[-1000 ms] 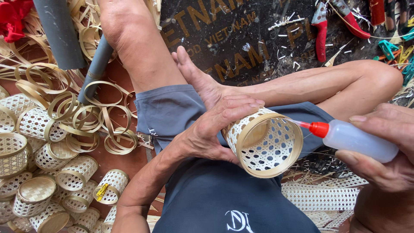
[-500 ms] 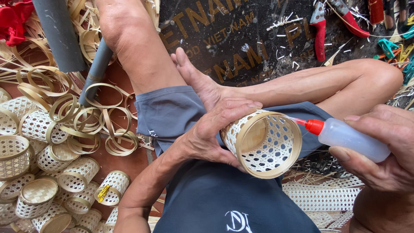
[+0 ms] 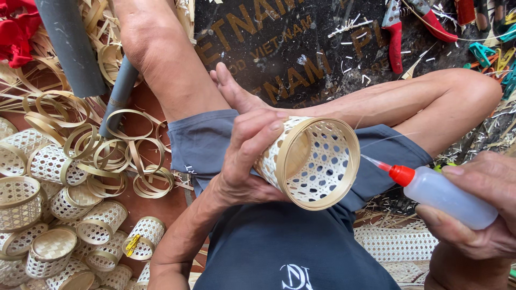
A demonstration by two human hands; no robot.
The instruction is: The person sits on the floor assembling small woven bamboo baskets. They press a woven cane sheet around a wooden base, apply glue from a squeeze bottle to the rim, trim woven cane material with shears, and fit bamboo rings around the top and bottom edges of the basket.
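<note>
**A:** Item one, the left hand?

**B:** Left hand (image 3: 244, 161): fingers (image 3: 263, 129) wrapped over the wall of a small woven basket (image 3: 317, 161), thumb underneath, firm hold. The basket lies on its side above the lap, open mouth turned to the right.

**A:** Contents?

**B:** None. Open-weave bottom with round holes and a smooth bamboo band around the rim.

**A:** Item two, the right hand?

**B:** Right hand (image 3: 478, 215): fingers closed round a soft translucent squeeze bottle (image 3: 446, 196) with a red cap (image 3: 400, 174). The thin nozzle sits just beside the basket's rim. I cannot tell whether it touches. A fine thread hangs between them. The level of the fill cannot be read; it looks pale.

**A:** Step in hand?

**B:** By my reading, glue is going onto the rim band. The next move calls for a gentle squeeze, with the tip kept on the band and out of the holes, and the left hand turning the basket to bring up fresh rim.

**A:** Surroundings?

**B:** On the floor (image 3: 156, 198), to the left:
- a heap of similar baskets (image 3: 54, 215), all empty, one with a yellow clip (image 3: 131, 244)
- loose bamboo rings (image 3: 123, 156)
- grey pipes (image 3: 70, 43)

To the right, under the bottle, lies a strip of woven mat (image 3: 395, 241). Red-handled pliers (image 3: 395, 37) lie on a dark board (image 3: 301, 48), well apart from both hands.
</note>
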